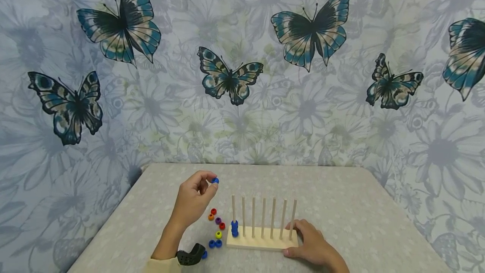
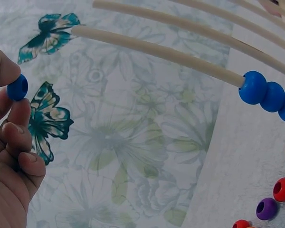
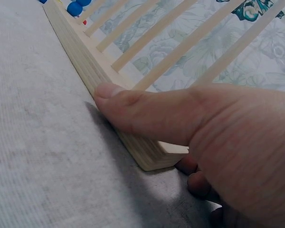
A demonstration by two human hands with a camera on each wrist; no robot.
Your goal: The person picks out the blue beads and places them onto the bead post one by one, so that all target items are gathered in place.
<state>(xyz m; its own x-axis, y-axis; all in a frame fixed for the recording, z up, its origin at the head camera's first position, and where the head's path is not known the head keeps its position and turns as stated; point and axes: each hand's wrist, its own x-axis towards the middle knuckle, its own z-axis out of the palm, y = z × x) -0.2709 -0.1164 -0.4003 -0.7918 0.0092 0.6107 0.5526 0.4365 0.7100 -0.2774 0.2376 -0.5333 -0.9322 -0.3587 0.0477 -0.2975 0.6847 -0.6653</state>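
My left hand (image 1: 191, 201) is raised left of a wooden peg stand (image 1: 261, 245) and pinches a blue bead (image 1: 215, 180) between thumb and fingertips. The bead's hole shows in the left wrist view, and the bead is apart from the pegs. On the leftmost peg (image 1: 233, 207) blue beads (image 1: 235, 229) are stacked at the bottom; the left wrist view shows three. The other pegs carry no beads. My right hand (image 1: 314, 244) grips the stand's right end, its thumb (image 3: 142, 107) along the front edge and the other fingers behind, partly hidden.
Loose beads lie left of the stand: two red (image 1: 222, 226), an orange (image 1: 211, 217), a purple (image 1: 217, 220), a yellow (image 1: 218, 234) and three blue (image 1: 212, 244). A black strap piece (image 1: 191, 255) sits at my left wrist. A butterfly-patterned wall (image 1: 242, 129) rises behind the table (image 1: 333, 197).
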